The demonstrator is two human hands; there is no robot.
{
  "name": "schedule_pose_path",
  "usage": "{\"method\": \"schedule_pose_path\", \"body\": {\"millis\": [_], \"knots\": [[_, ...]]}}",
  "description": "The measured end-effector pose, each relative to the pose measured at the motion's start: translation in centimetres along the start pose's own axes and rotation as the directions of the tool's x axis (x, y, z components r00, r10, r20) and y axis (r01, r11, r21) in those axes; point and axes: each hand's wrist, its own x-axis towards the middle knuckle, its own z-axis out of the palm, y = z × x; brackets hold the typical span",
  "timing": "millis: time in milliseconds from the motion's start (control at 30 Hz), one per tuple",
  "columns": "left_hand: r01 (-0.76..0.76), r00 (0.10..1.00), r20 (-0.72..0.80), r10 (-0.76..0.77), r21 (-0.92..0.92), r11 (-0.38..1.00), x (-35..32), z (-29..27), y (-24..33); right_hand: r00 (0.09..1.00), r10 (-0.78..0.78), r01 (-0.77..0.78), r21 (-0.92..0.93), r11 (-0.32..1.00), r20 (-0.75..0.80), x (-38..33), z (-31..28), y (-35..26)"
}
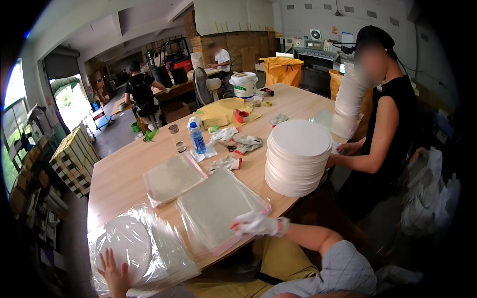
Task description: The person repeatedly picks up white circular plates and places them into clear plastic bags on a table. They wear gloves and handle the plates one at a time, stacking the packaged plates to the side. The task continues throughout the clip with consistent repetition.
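Right sleeve (345, 273): grey plaid, at the lower edge.
Left hand (116, 275): bare, fingers spread over the bagged white disc (126, 238), clasping nothing.
Right hand (256, 224): white-gloved, blurred, at the clear bag stack (216, 208); whether it grips film, I cannot tell.
Bagged disc's lie: flat at the table's (117, 179) near left corner; round, no long axis, slack film spreading rightward.
Bag stack's lie: flat, nearly square, pink-edged side toward the person.
Disc pile (298, 159): right of the bags, long axis upright, beside a co-worker (380, 124).
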Motion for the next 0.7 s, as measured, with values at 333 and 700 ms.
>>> {"method": "schedule_pose_path", "body": {"millis": [333,700], "knots": [[-0.532,0.770,-0.542,0.338,-0.251,0.809,-4.2,-7.4,12.6,0.409,-0.717,-0.476,-0.802,0.360,-0.564,-15.3,-26.8,-9.1],[-0.662,0.722,-0.521,0.455,-0.329,0.673,-5.9,-5.9,17.9,0.438,0.095,-0.654,-0.244,0.716,-0.894,-18.1,-42.4,-3.0]]}}
